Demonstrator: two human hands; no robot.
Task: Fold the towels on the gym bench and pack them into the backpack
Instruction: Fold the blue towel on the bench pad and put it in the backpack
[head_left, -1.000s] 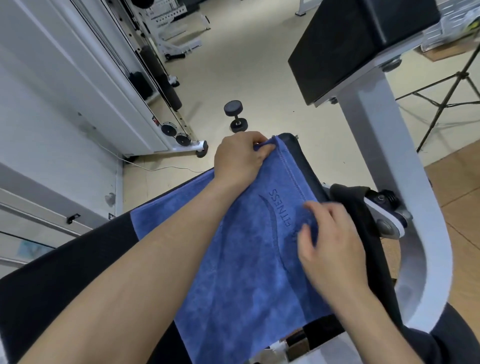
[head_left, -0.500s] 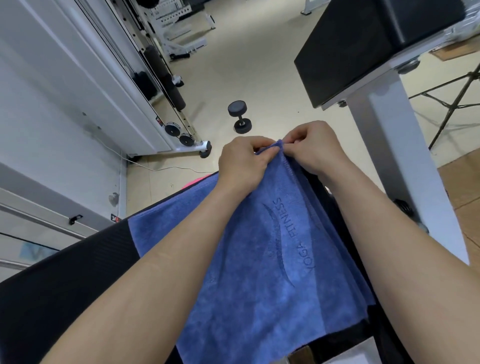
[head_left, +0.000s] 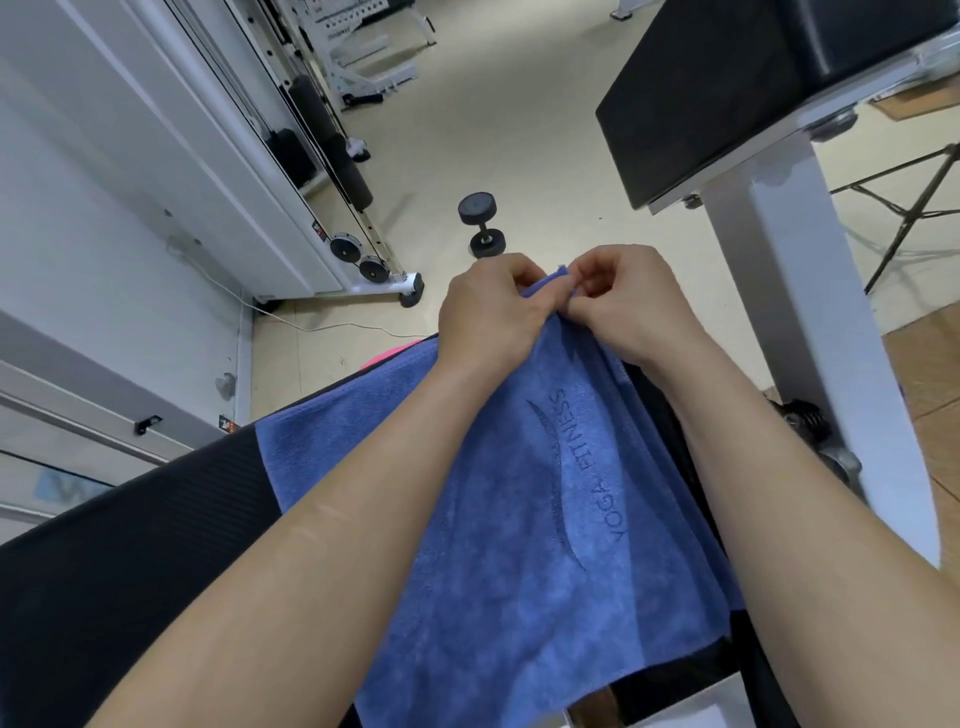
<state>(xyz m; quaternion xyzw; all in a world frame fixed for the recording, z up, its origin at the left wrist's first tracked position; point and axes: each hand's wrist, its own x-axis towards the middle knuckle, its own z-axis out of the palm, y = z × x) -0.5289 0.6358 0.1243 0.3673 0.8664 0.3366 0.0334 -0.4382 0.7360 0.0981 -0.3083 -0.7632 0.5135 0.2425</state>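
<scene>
- The blue towel (head_left: 519, 519) lies spread over the black padded surface (head_left: 130, 561), its "YOGA FITNESS" stitching facing up, and its far corner is lifted at about 12 o'clock from the towel's middle.
- That corner sits between the two hands: the left hand (head_left: 488, 312) pinches it from the 9 o'clock side, and the right hand (head_left: 623, 306) pinches it from the 3 o'clock side, knuckles nearly touching.
- Both sets of fingers (head_left: 582, 283) are curled tight on the cloth; a small tip of blue fabric pokes up between them.
- The step in hand looks like matching the layered corners before the fold is laid down. To do it well, the person should line the hems up edge to edge and keep the cloth taut, so the layers along the towel's 3 o'clock side do not fan out.
- Several layer edges already show staggered along that side, so a slipped layer is the likely fault.
- Farther out, a dumbbell (head_left: 482, 224) rests on the floor at 12 o'clock beyond the hands.
- No backpack can be seen from here.
</scene>
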